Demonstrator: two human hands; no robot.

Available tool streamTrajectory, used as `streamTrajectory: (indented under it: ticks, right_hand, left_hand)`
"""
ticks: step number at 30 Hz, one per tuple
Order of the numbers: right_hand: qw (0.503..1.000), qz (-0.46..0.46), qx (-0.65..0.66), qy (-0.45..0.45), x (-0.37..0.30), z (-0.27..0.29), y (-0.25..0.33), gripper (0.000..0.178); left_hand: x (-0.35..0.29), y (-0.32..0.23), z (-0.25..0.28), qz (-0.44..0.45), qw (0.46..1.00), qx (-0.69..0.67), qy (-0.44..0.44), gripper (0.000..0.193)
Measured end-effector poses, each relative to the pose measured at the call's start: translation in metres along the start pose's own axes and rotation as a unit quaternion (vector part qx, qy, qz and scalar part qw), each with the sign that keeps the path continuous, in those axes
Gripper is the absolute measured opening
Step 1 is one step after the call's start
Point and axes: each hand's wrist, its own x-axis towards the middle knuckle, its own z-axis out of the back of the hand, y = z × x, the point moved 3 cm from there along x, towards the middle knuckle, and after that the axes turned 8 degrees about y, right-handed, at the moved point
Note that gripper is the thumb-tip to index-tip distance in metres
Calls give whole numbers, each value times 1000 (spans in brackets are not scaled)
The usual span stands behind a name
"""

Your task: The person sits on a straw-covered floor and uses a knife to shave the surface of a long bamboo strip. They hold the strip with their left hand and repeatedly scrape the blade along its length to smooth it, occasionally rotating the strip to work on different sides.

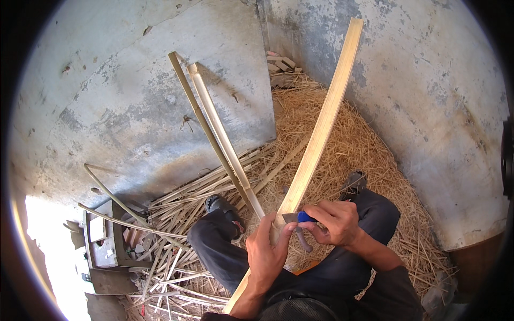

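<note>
A long, pale split bamboo strip (324, 123) slants up from my lap toward the far right wall. My left hand (266, 257) is closed around its lower part, the thumb raised along the edge. In my right hand (337, 223) is a knife (305, 216) with a blue handle. Its short grey blade lies across the strip, close to my left thumb. A curved, greyish piece (304, 241) hangs just below the knife; I cannot make out what it is. My fingers partly hide the handle and the strip where they meet.
Two bamboo pieces, one darker (201, 117) and one pale (217, 123), lean on the left wall (118, 107). Shavings (364, 139) cover the floor, with loose strips (176, 187) at left. A wooden frame (104, 243) stands beyond them. My bent legs flank the strip.
</note>
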Motion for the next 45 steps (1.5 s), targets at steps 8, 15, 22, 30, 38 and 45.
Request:
streamTrajectory:
  ticks: [8, 15, 22, 30, 38, 45]
  right_hand:
    - [1000, 3, -11, -1, -1, -1, -1, 30]
    - [1000, 6, -20, -12, -1, -2, -3, 29]
    - [999, 4, -18, -29, 0, -3, -9, 28]
    - [998, -15, -37, -41, 5, 9, -18, 28]
    - [999, -22, -35, -17, 6, 10, -22, 27]
    - [996, -61, -20, -60, 16, 22, -42, 27]
  left_hand:
    - [-4, 5, -1, -12, 999, -10, -28, 28]
    - [-7, 3, 3, 4, 1000, -7, -14, 26]
    - [-9, 6, 5, 3, 1000, -18, -14, 26]
    - [-20, 13, 8, 20, 999, 24, 14, 32]
    - [-30, 16, 15, 42, 998, 31, 23, 30]
    - [-48, 27, 19, 59, 997, 31, 31, 31]
